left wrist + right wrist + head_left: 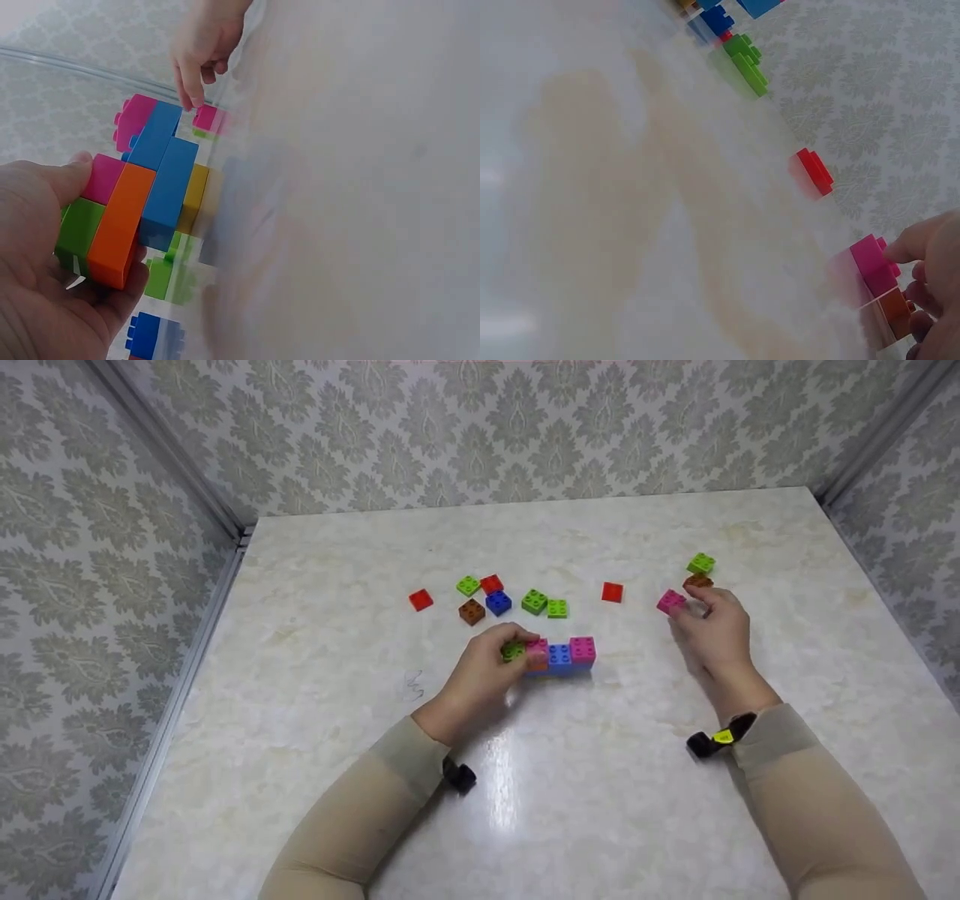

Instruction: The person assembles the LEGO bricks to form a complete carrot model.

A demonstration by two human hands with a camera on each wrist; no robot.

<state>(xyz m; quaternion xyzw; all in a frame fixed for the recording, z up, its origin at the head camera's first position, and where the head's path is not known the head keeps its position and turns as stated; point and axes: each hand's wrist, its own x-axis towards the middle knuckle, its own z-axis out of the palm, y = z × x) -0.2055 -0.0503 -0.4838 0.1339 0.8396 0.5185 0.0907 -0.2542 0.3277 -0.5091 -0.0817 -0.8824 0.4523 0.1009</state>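
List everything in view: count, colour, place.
table: 1, pale marbled, foreground
walls: 3, pale leaf-patterned, left, back, right
posts: 2, grey, wall corners
squiggle: 1, dark, table's left half
brick group: 1, multicoloured, near centre
red bricks: 3, red, beyond brick group
loose green bricks: 4, green, three beyond brick group, one right
brown bricks: 2, brown, one left, one right
loose blue brick: 1, blue, beyond brick group
loose pink brick: 1, pink, right
wristbands: 2, black, each wrist
sleeves: 2, beige, forearms
left grip: 1, bare, holding brick group
right grip: 1, bare, at loose pink brick
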